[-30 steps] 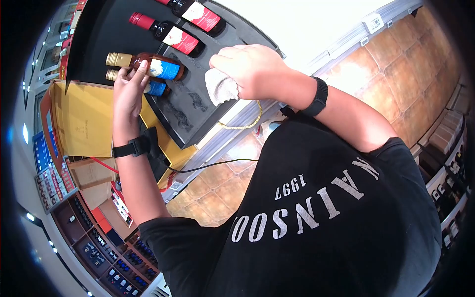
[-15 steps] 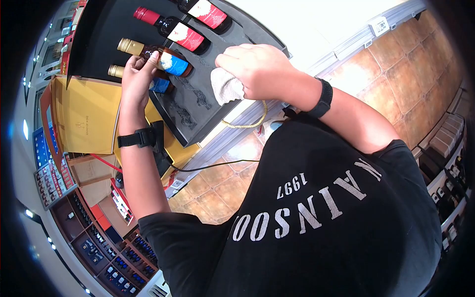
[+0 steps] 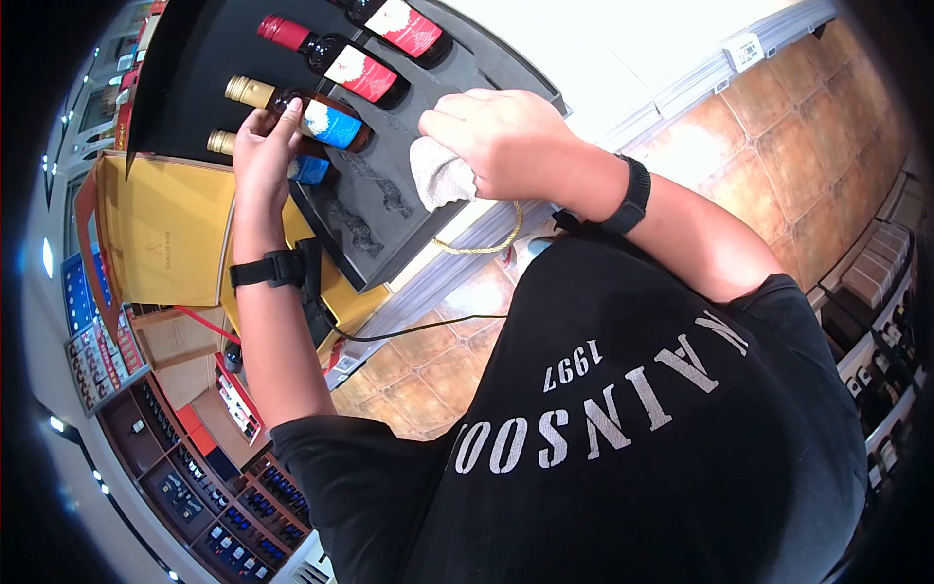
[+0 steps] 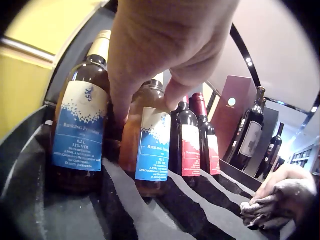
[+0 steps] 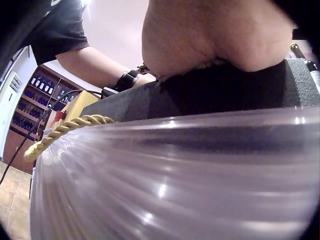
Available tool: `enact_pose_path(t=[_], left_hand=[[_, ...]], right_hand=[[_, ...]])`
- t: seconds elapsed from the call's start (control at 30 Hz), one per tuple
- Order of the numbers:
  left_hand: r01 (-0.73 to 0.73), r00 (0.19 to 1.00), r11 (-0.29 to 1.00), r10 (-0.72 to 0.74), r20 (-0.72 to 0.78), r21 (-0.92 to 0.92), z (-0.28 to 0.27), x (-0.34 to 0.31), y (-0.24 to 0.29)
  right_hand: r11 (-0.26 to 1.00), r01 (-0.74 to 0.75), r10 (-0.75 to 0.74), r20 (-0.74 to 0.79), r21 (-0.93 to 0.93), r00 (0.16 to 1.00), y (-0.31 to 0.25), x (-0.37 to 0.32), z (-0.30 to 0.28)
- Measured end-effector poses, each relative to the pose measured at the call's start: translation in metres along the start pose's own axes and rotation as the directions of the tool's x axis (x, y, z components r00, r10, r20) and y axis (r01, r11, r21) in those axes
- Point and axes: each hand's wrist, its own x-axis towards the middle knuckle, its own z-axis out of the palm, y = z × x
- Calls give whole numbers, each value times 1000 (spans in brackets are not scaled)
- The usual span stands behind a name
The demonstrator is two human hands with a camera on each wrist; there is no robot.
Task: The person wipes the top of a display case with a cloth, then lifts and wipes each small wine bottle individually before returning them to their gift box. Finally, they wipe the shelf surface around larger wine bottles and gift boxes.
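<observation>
My left hand (image 3: 261, 161) grips a small wine bottle (image 3: 334, 125) near its neck, thumb on one side and fingers on the other. The bottle has a gold cap and a blue-and-white Riesling label, and lies over the dark foam insert (image 3: 394, 243). A matching bottle (image 4: 80, 125) lies beside it, partly hidden by the hand in the head view. Two red-capped bottles with red labels (image 3: 360, 76) lie in the insert on the other side. My right hand (image 3: 520, 141) holds a bunched pale cloth (image 3: 441, 175) over the insert's near edge.
A yellow box (image 3: 165, 234) stands open at the left. A gold rope handle (image 3: 482, 247) hangs at the counter's near edge, close to a black cable (image 3: 418, 324). A price tag (image 3: 744, 52) sits on the counter edge. Taller bottles (image 4: 247, 137) stand beyond the insert.
The bottle in my left hand has shifted away from its matching neighbour and turned to lie nearly in line with the other bottles. My right hand with the cloth has barely moved.
</observation>
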Motion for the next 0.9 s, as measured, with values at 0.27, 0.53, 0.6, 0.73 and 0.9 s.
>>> enact_pose_path(t=[0.27, 0.53, 0.6, 0.73, 0.9], left_hand=[[-54, 998, 997, 55, -24, 51, 0, 16, -15], [-72, 994, 992, 80, -74, 102, 11, 3, -3], [-92, 990, 992, 100, -100, 83, 14, -4, 0], [-129, 971, 949, 179, -156, 288, 7, -12, 11], [-351, 911, 870, 403, -87, 347, 7, -84, 57]], right_hand=[[999, -8, 9, 22, -34, 1000, -2, 0, 0], [996, -43, 53, 125, -76, 991, -5, 4, -3], [993, -59, 80, 212, -104, 974, -7, 8, -7], [995, -33, 48, 164, -92, 985, -9, 9, -11], [999, -29, 35, 146, -43, 989, -9, 10, -12]])
